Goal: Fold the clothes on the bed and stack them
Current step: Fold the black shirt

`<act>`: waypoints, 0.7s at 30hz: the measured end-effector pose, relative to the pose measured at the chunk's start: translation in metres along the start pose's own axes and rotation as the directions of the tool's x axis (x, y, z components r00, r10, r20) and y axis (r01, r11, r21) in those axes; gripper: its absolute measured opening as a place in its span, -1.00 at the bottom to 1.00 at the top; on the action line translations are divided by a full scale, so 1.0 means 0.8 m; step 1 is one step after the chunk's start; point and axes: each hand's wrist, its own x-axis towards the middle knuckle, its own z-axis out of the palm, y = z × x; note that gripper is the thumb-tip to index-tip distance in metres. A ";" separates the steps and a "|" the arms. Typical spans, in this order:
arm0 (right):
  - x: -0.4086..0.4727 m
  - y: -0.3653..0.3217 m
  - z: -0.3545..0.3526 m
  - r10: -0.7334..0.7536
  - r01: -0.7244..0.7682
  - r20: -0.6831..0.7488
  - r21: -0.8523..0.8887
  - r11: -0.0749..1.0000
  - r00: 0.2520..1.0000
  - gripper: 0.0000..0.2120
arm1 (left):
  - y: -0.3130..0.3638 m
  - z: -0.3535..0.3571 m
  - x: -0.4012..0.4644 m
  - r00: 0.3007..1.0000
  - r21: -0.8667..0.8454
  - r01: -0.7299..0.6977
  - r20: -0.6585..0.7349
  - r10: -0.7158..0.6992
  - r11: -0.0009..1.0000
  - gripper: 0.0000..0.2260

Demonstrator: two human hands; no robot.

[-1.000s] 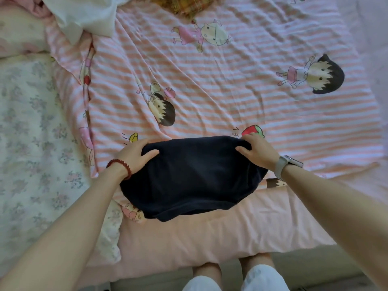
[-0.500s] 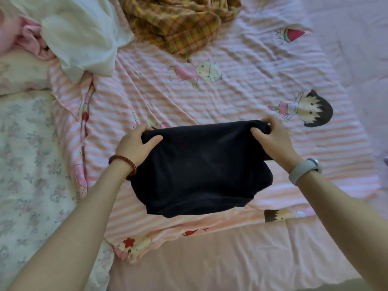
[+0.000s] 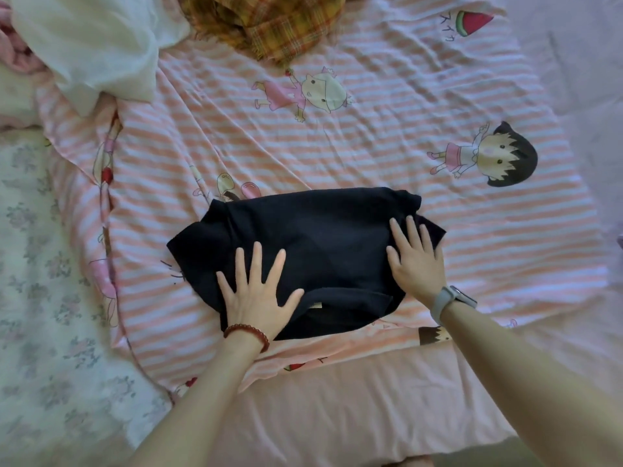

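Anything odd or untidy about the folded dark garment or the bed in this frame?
The folded navy garment is uneven: a flap pokes out at its right edge beside the right hand. Left hand presses it flat. A yellow plaid garment and white cloth lie unfolded at the top.
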 end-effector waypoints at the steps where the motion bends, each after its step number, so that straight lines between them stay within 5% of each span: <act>1: 0.001 0.003 0.000 -0.006 0.005 -0.013 -0.005 1.000 1.000 -0.50 | -0.005 0.007 -0.003 1.000 0.023 -0.001 0.022 0.000 1.000 -0.35; 5: 0.002 0.013 -0.009 0.124 -0.036 -0.246 0.335 0.941 0.961 -0.55 | -0.006 0.000 -0.008 0.997 -0.036 -0.008 -0.083 0.005 0.999 -0.42; 8: -0.005 0.012 -0.015 0.381 -0.165 -0.173 0.690 0.705 0.908 -0.62 | 0.012 -0.013 -0.015 0.974 -0.065 -0.092 -0.211 0.076 0.994 -0.44; 13: -0.017 -0.008 0.006 0.546 -0.385 0.109 0.821 0.421 0.830 -0.65 | 0.046 0.000 -0.025 0.984 0.005 -0.152 -0.094 0.151 0.988 -0.52; 17: -0.019 -0.022 0.013 0.558 -0.410 0.144 0.826 0.387 0.817 -0.61 | 0.043 0.012 -0.020 0.993 0.078 -0.116 0.025 0.115 0.990 -0.55; 21: -0.024 -0.030 0.016 0.524 -0.419 0.230 0.865 0.276 0.820 -0.64 | 0.042 -0.001 -0.021 0.970 -0.074 -0.213 -0.134 0.202 0.974 -0.62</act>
